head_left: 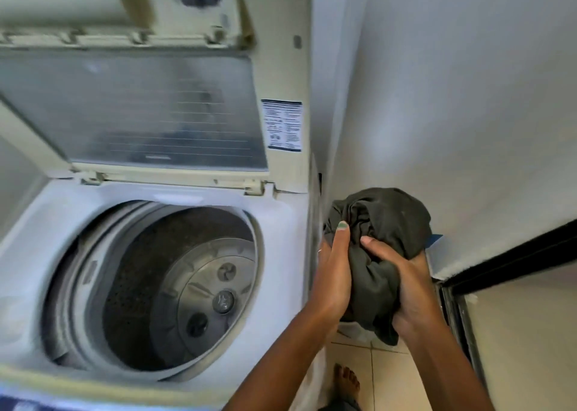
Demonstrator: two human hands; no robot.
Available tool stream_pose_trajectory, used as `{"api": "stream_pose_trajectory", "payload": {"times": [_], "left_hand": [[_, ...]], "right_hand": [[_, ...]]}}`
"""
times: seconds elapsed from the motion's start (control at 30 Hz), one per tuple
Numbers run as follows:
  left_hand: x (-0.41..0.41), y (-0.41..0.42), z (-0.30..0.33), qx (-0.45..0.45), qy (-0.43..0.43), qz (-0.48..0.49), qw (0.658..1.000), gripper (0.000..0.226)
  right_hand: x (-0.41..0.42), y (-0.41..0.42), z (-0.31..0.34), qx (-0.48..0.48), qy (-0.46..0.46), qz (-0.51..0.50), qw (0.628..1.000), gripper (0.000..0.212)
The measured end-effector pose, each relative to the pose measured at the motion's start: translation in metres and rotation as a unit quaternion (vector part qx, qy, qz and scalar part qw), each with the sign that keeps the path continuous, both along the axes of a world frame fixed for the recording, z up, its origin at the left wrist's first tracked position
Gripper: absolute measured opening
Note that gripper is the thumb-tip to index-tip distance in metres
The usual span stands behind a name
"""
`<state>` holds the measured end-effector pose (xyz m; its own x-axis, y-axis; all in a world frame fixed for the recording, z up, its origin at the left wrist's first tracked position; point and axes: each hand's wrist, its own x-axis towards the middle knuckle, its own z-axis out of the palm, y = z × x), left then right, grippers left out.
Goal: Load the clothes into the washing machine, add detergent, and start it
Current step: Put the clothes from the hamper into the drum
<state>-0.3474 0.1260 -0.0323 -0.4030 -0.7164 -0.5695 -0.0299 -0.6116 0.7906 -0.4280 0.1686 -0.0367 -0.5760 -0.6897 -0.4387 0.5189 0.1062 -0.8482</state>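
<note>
A white top-loading washing machine [281,223] fills the left of the view, its lid [140,107] folded up against the back. The steel drum [187,285] shows no clothes inside. To the right of the machine, between it and the wall, I hold a bunched dark olive-grey garment [384,223] with both hands. My left hand [332,273] grips its left side, thumb on top. My right hand [406,288] clasps its right side from below. The bundle hangs level with the machine's top, outside the drum.
A white wall [468,114] stands close on the right. A dark-framed sliding door track [462,317] runs at the lower right. Something white [356,329] sits on the tiled floor beneath the garment. My bare foot [346,382] rests on the tiles.
</note>
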Motion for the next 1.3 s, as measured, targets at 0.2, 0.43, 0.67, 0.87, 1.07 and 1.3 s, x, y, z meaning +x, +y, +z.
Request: {"api": "stream_pose_trajectory", "payload": {"times": [0.2,0.43,0.67,0.87,1.07,1.3], "left_hand": [[0.106,0.008,0.058,-0.078,0.032,0.015,0.996,0.018],[0.198,0.005,0.084,-0.133,0.042,0.109,0.984,0.017],[0.261,-0.044,0.107,-0.228,0.035,0.116,0.966,0.023],[0.291,-0.098,0.117,-0.267,-0.006,0.155,0.951,0.030],[0.298,-0.125,0.115,-0.285,0.003,0.139,0.948,0.027],[0.308,-0.145,0.112,-0.305,0.010,0.140,0.942,0.028]], "right_hand": [[0.105,0.001,0.040,-0.039,0.099,-0.018,0.994,0.061],[0.193,-0.009,0.076,-0.085,0.130,0.109,0.982,0.035],[0.240,-0.050,0.113,-0.181,0.015,0.146,0.972,0.039],[0.223,-0.085,0.129,-0.141,0.135,0.109,0.975,0.020],[0.208,-0.104,0.143,-0.131,0.261,0.074,0.953,0.005],[0.196,-0.108,0.152,-0.110,0.395,0.053,0.910,0.016]]}}
